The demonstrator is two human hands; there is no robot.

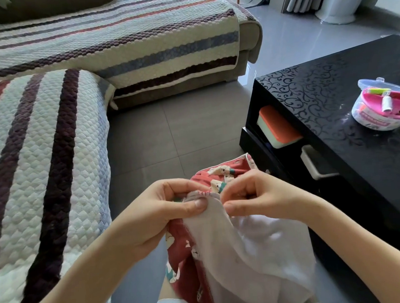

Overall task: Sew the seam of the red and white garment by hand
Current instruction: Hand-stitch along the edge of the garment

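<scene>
1. Your left hand point(171, 206) grasps the seam point(203, 193): the thumb presses flat on the white side just below it, and the curled fingers back it from behind.
2. Your right hand point(254, 194) sits just right of the seam, fingers curled and thumb meeting forefinger near the cloth's edge. Whether that pinch holds a needle, the fabric or nothing cannot be told.
3. That seam is the top fold of the red and white garment point(223, 254), which hangs from it down toward your lap, white lining facing you, red print showing left of and above the seam.
4. Its long axis runs roughly side to side between your two thumbs, so the next stitch probably has to enter from the right, toward the left thumb. The left hand is on it; the right is a touch apart.
5. Needle and thread are not visible. Only a short run of red stitches shows at the seam; the rest is under your fingers.
6. Far right of the seam, the sewing kit point(382, 109) stands open on the black table point(318, 94).
</scene>
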